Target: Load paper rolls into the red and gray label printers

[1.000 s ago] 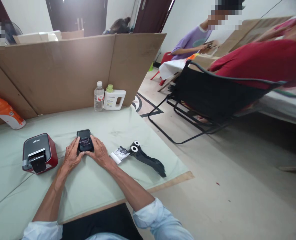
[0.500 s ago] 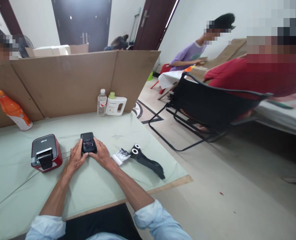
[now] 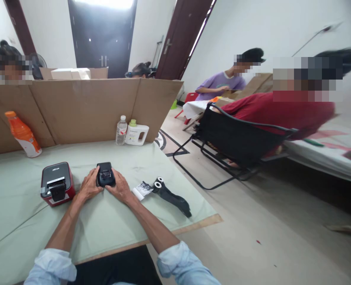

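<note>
A small black device (image 3: pixel 105 174) lies on the pale green mat (image 3: pixel 21 221) in front of me. My left hand (image 3: pixel 89 187) grips its left side and my right hand (image 3: pixel 119 187) grips its right side, thumbs near its top face. A red and black label printer (image 3: pixel 57 183) stands just left of my left hand. To the right of my right hand lie a printed paper slip (image 3: pixel 141 189) and a black bag with two white rolls (image 3: pixel 171 196).
A cardboard screen (image 3: pixel 80 107) walls the back of the mat, with an orange bottle (image 3: pixel 23 134), a water bottle (image 3: pixel 121 130) and a white jug (image 3: pixel 136 133) at its foot. A black folding chair (image 3: pixel 237 142) and several seated people are to the right, across bare floor.
The view has tilted upward, showing more of the room and the people. My hands stay on the black device, which has barely shifted on the mat.
</note>
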`<state>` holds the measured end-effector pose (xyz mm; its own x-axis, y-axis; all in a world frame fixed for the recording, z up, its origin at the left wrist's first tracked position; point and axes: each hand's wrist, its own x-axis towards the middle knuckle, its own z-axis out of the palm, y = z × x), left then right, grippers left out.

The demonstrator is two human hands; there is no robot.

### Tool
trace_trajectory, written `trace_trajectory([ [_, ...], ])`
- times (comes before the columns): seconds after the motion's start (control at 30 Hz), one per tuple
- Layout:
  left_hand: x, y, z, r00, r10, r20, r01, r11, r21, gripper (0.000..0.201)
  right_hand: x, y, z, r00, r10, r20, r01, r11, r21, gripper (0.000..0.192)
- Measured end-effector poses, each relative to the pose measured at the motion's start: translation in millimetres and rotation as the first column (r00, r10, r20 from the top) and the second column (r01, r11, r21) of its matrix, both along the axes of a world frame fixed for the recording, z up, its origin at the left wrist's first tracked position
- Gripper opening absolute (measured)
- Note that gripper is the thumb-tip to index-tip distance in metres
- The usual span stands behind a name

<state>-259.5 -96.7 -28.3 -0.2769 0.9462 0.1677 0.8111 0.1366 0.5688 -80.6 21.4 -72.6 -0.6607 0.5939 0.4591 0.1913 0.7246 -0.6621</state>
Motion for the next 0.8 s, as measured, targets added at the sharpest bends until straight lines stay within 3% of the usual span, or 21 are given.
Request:
trace_trajectory([
  [0.13, -11.2, 19.3, 17.4, 0.998, -0.047, -0.037, 0.043, 0.994, -0.1, 0.128, -0.6, 0.0, 5.9, 1.0, 0.012, 0.006, -0.011, 1.0, -0.015, 0.094],
  [0.27, -18.1, 33.5, 29.4, 0.99, -0.135, -0.05, 0.128, 0.983, -0.129, 0.133, -2.9, 0.9, 10.6, 1.0, 0.008, -0.002, -0.008, 0.999, -0.04, 0.092],
  [0.4, -22.0, 35.5, 30.2, 0.984, -0.163, -0.065, 0.159, 0.985, -0.063, 0.124, -6.1, 0.5, 19.8, 0.999, -0.022, -0.027, 0.021, 0.999, -0.044, 0.094],
  [0.53, -22.6, 47.8, 25.3, 0.983, -0.17, -0.065, 0.174, 0.984, 0.048, 0.117, -1.3, -5.0, 44.1, 0.975, -0.116, -0.191, 0.139, 0.984, 0.113, 0.087],
  [0.67, -6.2, 87.2, 23.8, 0.985, -0.167, -0.053, 0.172, 0.98, 0.104, 0.103, 8.0, -15.4, 67.2, 0.925, -0.019, -0.38, 0.144, 0.942, 0.303, 0.068],
  [0.73, 10.2, 112.3, 26.0, 0.988, -0.147, -0.036, 0.15, 0.985, 0.084, 0.097, 10.9, -19.2, 71.7, 0.927, 0.042, -0.372, 0.091, 0.939, 0.332, 0.058],
  [0.8, 29.1, 134.9, 28.9, 0.99, -0.135, -0.04, 0.137, 0.989, 0.057, 0.109, 12.3, -20.3, 72.2, 0.941, 0.073, -0.331, 0.038, 0.947, 0.318, 0.052],
])
